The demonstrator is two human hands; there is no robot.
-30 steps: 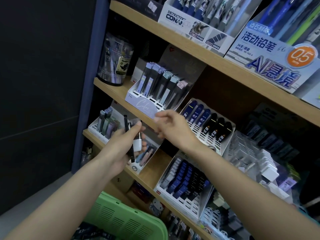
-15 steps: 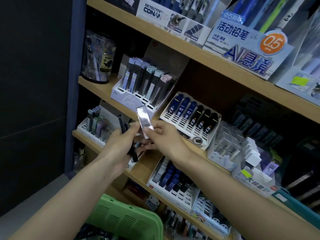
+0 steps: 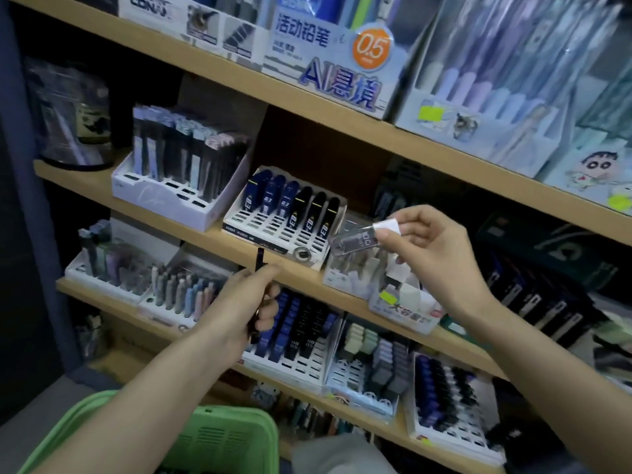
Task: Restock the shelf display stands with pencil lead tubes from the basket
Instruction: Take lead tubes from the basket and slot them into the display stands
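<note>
My right hand [image 3: 432, 249] pinches a clear, white-capped pencil lead tube [image 3: 362, 238] and holds it just above a clear display stand [image 3: 345, 271] on the middle shelf. My left hand [image 3: 244, 307] grips a few dark lead tubes [image 3: 260, 260], one sticking up past my thumb, in front of the shelf edge. The green basket [image 3: 219, 436] sits low at the bottom, under my left forearm. A white stand with blue and black tubes [image 3: 290, 213] stands just left of the clear stand.
Wooden shelves [image 3: 239, 248] hold several white stands of lead tubes: a tall one [image 3: 178, 176] at left, more [image 3: 294, 333] on the lower shelf. A white box [image 3: 407, 309] sits under my right wrist. Boxes of mechanical pencils [image 3: 328, 53] fill the top shelf.
My right hand took the clear tube from beside my left hand and carried it right, to the clear stand. My left hand stays low with the dark tubes. The view shifted right.
</note>
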